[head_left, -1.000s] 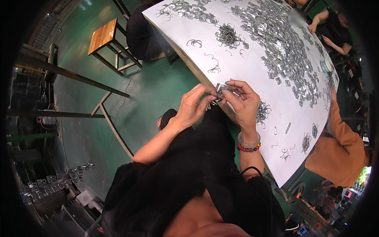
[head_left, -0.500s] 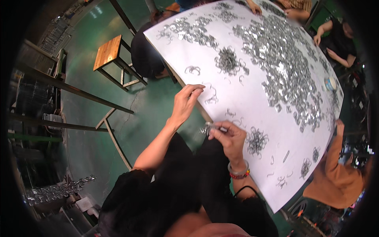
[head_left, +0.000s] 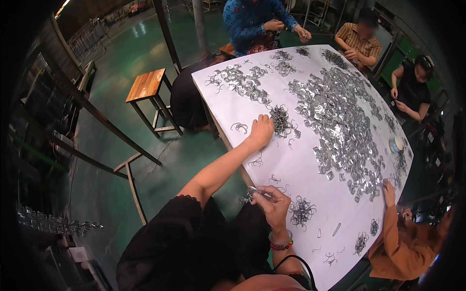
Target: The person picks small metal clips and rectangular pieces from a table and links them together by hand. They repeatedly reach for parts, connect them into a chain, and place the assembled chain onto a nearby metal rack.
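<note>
My left hand [head_left: 262,130] is at the edge of a pile of thin curved wire hooks [head_left: 280,120]. Its fingers are curled down, and the tips are hidden, so what they pinch cannot be made out. Close to the table's near edge, my right hand [head_left: 274,203] is closed on small shiny metal pieces [head_left: 250,193], pinched between thumb and fingers. Thin bits stick out from them on the left. Another pile of hooks [head_left: 302,211] lies just right of that hand, and a few loose hooks [head_left: 255,160] lie between my two hands.
A broad heap of flat silvery metal pieces [head_left: 335,121] covers much of the white tabletop [head_left: 291,162]. A small cup [head_left: 396,144] stands near the right edge. Several people sit around the table. A wooden stool [head_left: 147,86] and metal rails [head_left: 92,109] are on the left.
My left hand has moved from the table's near edge out to the hook pile. My right hand still grips the metal pieces. The view has shifted, showing more of the people at the far side.
</note>
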